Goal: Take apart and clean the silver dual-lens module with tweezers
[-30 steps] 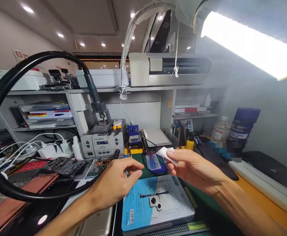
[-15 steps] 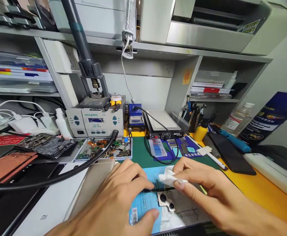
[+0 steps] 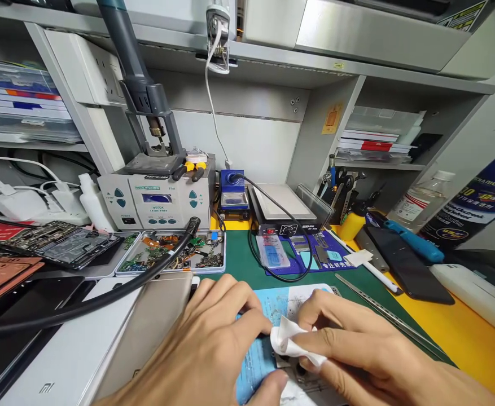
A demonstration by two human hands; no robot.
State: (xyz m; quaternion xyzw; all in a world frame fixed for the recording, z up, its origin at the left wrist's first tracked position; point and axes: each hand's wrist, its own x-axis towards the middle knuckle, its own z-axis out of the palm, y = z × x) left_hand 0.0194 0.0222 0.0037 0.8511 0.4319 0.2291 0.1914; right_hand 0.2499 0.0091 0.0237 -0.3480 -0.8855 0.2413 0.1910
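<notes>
A folded white tissue is pinched between the thumb and fingers of my right hand. It is pressed down over a small phone camera module, hiding most of it. The module sits on a blue and white printed sheet. My left hand lies over the sheet's left side, its thumb apart from its fingers. That hand's index fingertip comes close to the tissue's left edge; whether it touches the module is hidden.
Left of my hands lie several phones and phone covers, crossed by a thick black hose. A tray of circuit parts stands before the rework station. Behind is a heating plate; a long thin metal tool lies right.
My right hand has lowered the tissue onto the camera module, covering the lenses that showed before. My head view has shifted, and the metal tool on the right now shows.
</notes>
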